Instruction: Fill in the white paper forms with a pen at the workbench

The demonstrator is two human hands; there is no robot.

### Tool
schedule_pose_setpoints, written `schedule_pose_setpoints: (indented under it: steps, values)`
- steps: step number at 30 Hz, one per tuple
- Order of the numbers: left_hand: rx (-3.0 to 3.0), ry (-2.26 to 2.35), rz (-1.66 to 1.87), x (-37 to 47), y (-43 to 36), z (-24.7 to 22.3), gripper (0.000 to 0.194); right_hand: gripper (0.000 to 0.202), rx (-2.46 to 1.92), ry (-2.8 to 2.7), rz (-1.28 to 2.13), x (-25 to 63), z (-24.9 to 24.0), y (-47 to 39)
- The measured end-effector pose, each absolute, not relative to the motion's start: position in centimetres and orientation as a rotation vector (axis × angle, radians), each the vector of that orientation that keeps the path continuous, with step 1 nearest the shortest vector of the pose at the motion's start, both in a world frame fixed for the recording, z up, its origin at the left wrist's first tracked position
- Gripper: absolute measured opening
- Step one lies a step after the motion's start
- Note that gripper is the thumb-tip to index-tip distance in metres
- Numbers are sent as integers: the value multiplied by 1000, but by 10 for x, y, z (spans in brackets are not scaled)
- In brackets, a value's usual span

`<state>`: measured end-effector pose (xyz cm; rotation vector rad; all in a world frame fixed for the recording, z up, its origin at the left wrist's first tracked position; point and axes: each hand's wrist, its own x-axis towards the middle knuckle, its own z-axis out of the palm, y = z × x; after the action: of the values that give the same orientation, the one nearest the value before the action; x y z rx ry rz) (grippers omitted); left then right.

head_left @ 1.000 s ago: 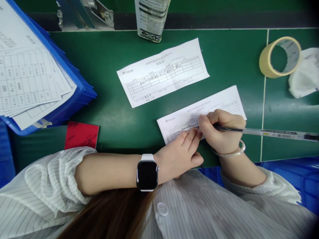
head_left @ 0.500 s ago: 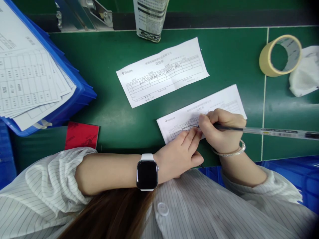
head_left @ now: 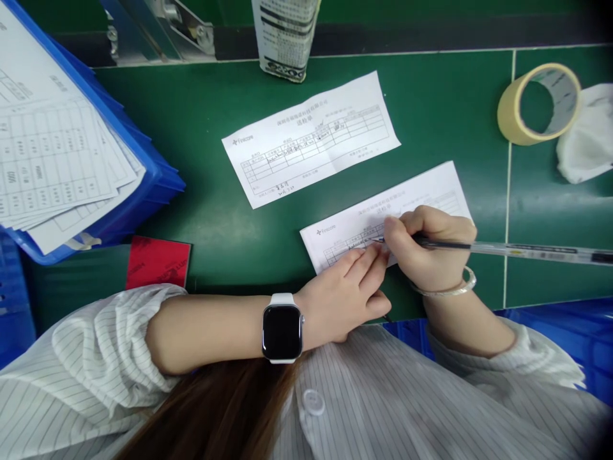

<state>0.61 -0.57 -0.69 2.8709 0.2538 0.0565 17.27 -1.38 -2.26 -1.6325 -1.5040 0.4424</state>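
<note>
My right hand point(head_left: 431, 249) is closed around a black-and-clear pen point(head_left: 536, 253). The pen's tip rests on a row of a printed form pad point(head_left: 340, 228), where some handwriting shows. My left hand point(head_left: 352, 291) lies flat across the pad's lower edge, fingers stretched out and holding nothing. Its fingers and my right hand hide part of the table printed on the pad. Farther back on the bench lies a filled-in form slip point(head_left: 311, 140) with the same layout.
A blue bin point(head_left: 158, 172) with stacked paper sheets point(head_left: 57, 153) stands at left, a red square point(head_left: 158, 262) below it. At right are a yellow tape roll point(head_left: 510, 115) and a crumpled white wad point(head_left: 587, 137). A printed carton point(head_left: 285, 38) and a metal bracket point(head_left: 163, 32) stand at the back.
The pen tip has shifted slightly to the right along the row, with a little more writing behind it. My left hand stays in place.
</note>
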Motion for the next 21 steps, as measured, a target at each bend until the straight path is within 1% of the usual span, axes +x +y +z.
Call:
schedule_pose_setpoints:
  steps: [15, 21]
  values:
    - [2864, 238, 36, 6, -5, -7, 53, 34, -1661, -1543, 427, 174, -23, -14]
    - [2881, 237, 27, 6, -5, -6, 50, 32, -1676, -1517, 415, 174, -23, -13]
